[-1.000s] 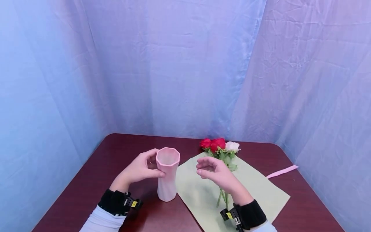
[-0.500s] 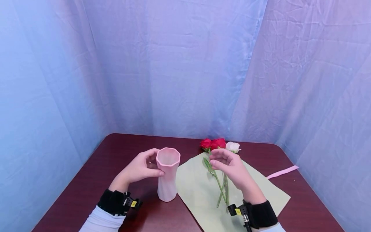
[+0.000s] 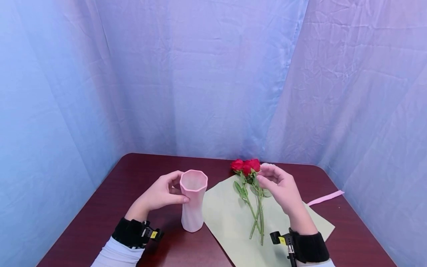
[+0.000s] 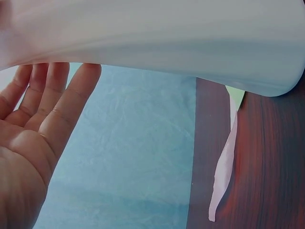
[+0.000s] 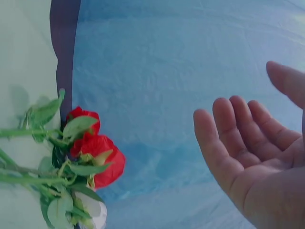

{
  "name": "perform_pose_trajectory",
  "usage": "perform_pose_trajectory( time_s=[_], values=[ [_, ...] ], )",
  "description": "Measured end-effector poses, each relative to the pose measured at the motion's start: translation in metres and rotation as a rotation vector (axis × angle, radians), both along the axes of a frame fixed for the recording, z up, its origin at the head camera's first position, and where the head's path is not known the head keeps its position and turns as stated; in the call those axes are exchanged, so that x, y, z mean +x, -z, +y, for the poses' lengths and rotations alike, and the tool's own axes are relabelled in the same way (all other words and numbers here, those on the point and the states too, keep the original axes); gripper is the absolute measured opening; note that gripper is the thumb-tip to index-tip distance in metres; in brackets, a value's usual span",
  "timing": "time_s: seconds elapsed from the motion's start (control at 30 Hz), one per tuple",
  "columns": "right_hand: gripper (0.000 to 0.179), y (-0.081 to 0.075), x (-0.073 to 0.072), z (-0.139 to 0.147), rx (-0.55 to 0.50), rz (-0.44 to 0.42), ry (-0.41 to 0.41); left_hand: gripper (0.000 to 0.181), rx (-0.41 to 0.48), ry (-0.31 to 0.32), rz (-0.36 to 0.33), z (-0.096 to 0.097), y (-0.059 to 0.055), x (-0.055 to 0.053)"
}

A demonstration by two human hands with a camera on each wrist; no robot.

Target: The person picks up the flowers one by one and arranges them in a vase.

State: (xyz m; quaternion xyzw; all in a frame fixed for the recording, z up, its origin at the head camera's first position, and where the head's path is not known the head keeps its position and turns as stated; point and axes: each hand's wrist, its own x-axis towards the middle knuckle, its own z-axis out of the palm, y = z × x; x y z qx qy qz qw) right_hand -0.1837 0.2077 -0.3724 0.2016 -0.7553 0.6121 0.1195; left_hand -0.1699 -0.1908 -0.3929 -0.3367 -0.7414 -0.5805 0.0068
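A pink-to-white fluted vase (image 3: pixel 192 209) stands upright on the dark table, its octagonal mouth facing up. My left hand (image 3: pixel 161 194) grips its upper part from the left, thumb in front; the left wrist view shows the fingertips (image 4: pixel 88 71) at the wall of the vase. Over the flowers, my right hand (image 3: pixel 283 187) is held with relaxed, slightly bent fingers and nothing between them. Two red roses (image 3: pixel 255 164) and a white rose (image 5: pixel 97 212) lie beneath it with crossed green stems (image 3: pixel 261 226). The right hand hides most of the white bloom in the head view.
Under the stems lies a pale green paper sheet (image 3: pixel 227 222), turned cornerwise. A pink ribbon (image 3: pixel 325 198) sticks out past its right edge. The reddish-brown table (image 3: pixel 150 165) has bluish-lilac curtains (image 3: pixel 213 92) behind and at both sides.
My right hand has moved rightward across the flowers and slightly away from me, uncovering the stems and covering the white rose. My left hand and the vase have stayed put.
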Motion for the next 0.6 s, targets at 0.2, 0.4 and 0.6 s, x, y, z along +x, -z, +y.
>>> perform_pose_trajectory(
  time_s=[0.2, 0.4, 0.6],
  values=[
    [0.037, 0.001, -0.003, 0.007, 0.053, -0.044, 0.121, 0.057, -0.003, -0.006, -0.006, 0.001, -0.001, 0.001],
    [0.043, 0.006, -0.007, 0.013, 0.095, -0.154, 0.186, 0.055, -0.004, -0.001, -0.007, 0.002, -0.001, 0.001],
    [0.048, 0.018, -0.018, 0.02, 0.118, -0.268, 0.211, 0.055, -0.007, -0.008, -0.007, 0.001, -0.001, 0.001]
  ],
)
